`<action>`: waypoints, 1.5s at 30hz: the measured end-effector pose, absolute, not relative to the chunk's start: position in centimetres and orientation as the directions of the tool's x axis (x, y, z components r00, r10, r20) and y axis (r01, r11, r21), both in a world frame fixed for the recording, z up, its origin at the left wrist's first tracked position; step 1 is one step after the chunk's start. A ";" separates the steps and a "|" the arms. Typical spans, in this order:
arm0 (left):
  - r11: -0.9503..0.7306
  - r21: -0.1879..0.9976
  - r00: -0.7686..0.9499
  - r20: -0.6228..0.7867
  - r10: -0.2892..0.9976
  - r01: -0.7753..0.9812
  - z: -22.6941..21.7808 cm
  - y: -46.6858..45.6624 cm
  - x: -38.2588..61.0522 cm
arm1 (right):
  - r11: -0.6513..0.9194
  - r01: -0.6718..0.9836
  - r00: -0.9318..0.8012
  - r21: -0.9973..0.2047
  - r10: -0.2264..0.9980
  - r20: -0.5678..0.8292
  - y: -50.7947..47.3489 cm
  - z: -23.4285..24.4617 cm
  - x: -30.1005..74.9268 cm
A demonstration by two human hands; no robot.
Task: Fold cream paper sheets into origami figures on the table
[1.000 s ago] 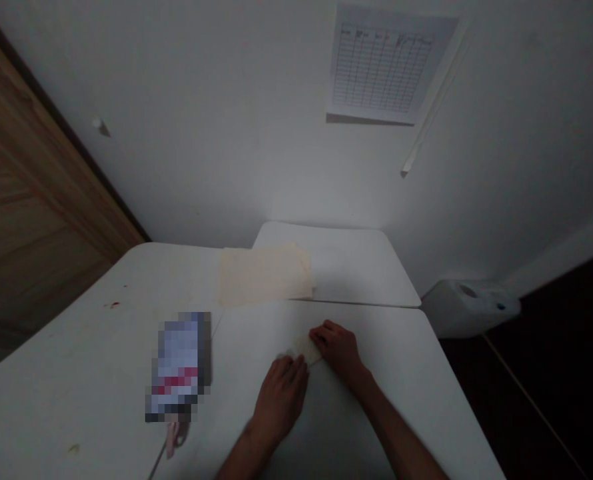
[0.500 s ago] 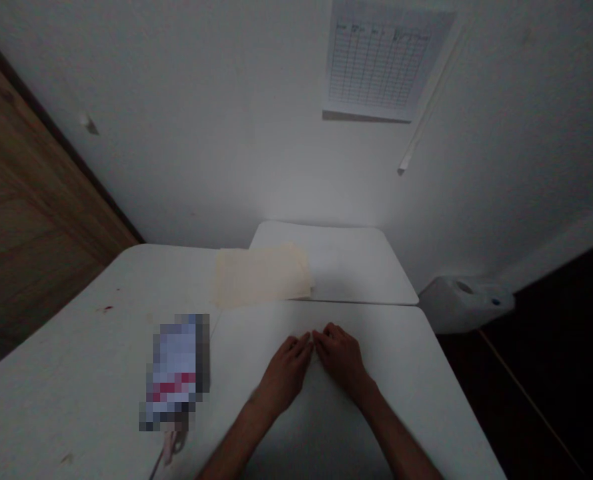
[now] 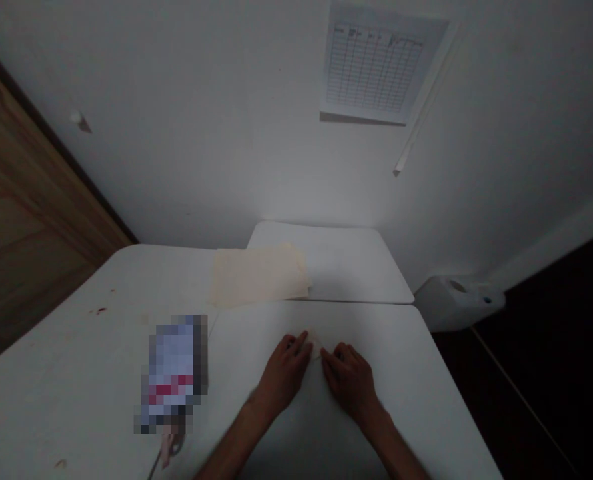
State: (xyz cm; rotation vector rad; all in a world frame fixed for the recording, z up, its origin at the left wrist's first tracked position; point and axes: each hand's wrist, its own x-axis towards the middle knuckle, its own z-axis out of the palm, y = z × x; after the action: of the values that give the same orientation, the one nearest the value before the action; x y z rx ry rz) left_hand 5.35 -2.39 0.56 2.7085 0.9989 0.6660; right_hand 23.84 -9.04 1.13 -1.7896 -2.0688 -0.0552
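Note:
A small, thin pale piece (image 3: 315,345) lies between my hands, low over or on the white table (image 3: 336,427); its kind is too blurred to make out. My left hand (image 3: 285,370) is closed, its thumb and fingertips pinching the left side of the piece. On the opposite side my right hand (image 3: 350,380) has its fingers curled together, the tips at the piece's right edge. Just beyond them rest cream-coloured sheets (image 3: 259,275), which look like paper or thin cloth.
To the left lies a pixelated item (image 3: 172,370) with a pinkish clip-like end (image 3: 169,443). A white board or second tabletop (image 3: 351,267) adjoins the far edge. A printed chart (image 3: 374,63) hangs on the wall. A white plastic container (image 3: 461,303) stands beyond the right edge.
My right hand has moved slightly right and nearer to me, apart from the left, so the pale piece shows between the fingertips. The left hand has barely moved.

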 end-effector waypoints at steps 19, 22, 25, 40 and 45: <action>-0.669 0.525 0.518 0.426 0.742 0.526 0.1 -2.2 5.6 | 0.096 0.952 0.009 -0.291 0.940 0.341 -8.8 1.1 23.4; -0.683 0.522 0.536 0.428 0.728 0.511 0.4 -2.3 5.5 | 0.094 0.950 0.012 -0.298 0.942 0.336 -8.8 1.2 23.3; -0.684 0.525 0.539 0.427 0.726 0.506 0.4 -2.2 5.4 | 0.087 0.948 0.023 -0.307 0.941 0.337 -8.8 1.2 23.2; -0.526 0.650 0.407 0.343 0.847 0.548 1.1 -1.3 6.0 | 0.123 0.939 0.015 -0.322 0.919 0.395 -8.7 1.0 23.4; -0.461 0.663 0.378 0.278 0.883 0.590 1.2 -1.3 6.1 | 0.103 0.939 0.031 -0.328 0.925 0.379 -8.7 0.8 23.5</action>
State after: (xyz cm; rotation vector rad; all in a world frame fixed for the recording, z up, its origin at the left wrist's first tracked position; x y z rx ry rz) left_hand 6.15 -1.30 1.24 2.1838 1.2694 0.8542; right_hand 23.50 -8.67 0.79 -1.8146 -1.8855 -0.0368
